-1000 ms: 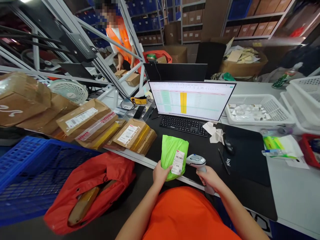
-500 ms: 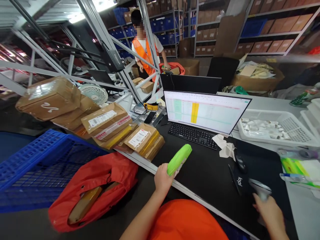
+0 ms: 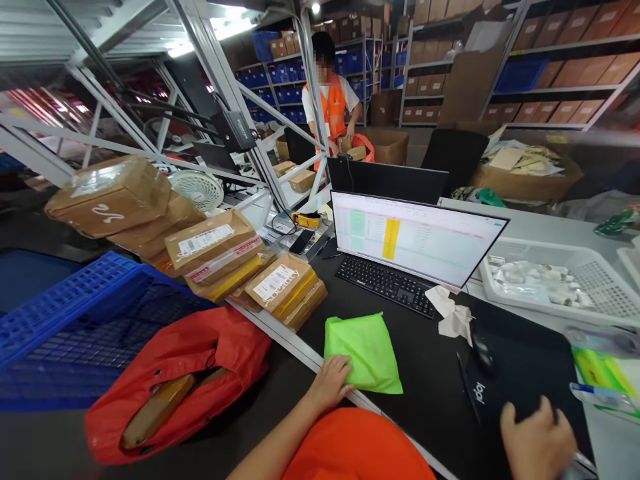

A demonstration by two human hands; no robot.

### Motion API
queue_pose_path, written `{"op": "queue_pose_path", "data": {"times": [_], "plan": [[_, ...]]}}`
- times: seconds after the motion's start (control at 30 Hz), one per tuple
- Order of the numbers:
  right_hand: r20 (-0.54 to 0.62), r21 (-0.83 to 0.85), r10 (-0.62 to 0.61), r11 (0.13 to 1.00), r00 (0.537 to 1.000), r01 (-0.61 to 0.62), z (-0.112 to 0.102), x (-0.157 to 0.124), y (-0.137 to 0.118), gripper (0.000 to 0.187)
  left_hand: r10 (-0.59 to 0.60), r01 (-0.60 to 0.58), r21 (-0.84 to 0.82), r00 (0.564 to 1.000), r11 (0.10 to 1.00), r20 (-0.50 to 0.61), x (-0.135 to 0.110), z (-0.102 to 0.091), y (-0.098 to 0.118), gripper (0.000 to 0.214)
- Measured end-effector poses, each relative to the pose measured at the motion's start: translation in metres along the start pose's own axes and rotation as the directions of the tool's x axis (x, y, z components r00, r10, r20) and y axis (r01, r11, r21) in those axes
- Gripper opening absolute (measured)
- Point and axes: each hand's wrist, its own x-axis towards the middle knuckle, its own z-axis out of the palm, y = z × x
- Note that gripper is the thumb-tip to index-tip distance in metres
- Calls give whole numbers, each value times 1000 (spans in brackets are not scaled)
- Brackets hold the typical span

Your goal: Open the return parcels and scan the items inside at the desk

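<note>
Green mailer bag (image 3: 363, 353): now lying flat on the counter (image 3: 425, 393) just in front of the keyboard (image 3: 385, 285), no longer being held up, with the left hand (image 3: 330, 383) resting open against its near edge. Right hand (image 3: 537, 443): hovering beside the black mouse pad (image 3: 525, 373), fingers curled; whether it is gripping anything cannot be told.
</note>
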Motion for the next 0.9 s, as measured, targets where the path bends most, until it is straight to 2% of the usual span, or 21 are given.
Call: {"op": "queue_pose_path", "data": {"times": [0.07,0.13,0.23,0.33,0.4,0.5,0.67,0.8,0.9], "plan": [[9,22,-39,999,999,39,20,27,-20,80,-125,125,-4,990,992,-61,4,-4,-2,38],[59,32,-79,997,995,77,38,48,-31,78,-224,225,0,968,974,-112,13,-9,-8,43],[109,2,-122,992,986,123,61,63,-31,73,-234,234,-16,967,972,-100,25,-13,-17,51],[98,-20,-179,983,979,182,75,67,-21,70,-251,247,-53,964,968,-93,28,-11,-23,44],[94,-13,-226,974,970,228,80,68,-16,68,-272,265,-75,955,961,-116,28,-7,-24,34],[127,1,-299,954,946,301,84,72,-12,63,-240,227,-92,956,970,-168,28,2,-22,21],[137,16,-339,940,931,340,88,75,-9,58,-191,173,-90,948,981,-253,34,12,-13,23],[132,20,-331,943,934,332,90,73,-8,58,-275,219,-220,921,951,-274,37,6,-5,25],[124,31,-323,946,938,322,90,73,-10,57,-354,257,-365,907,895,-229,40,-3,-3,21]]}}
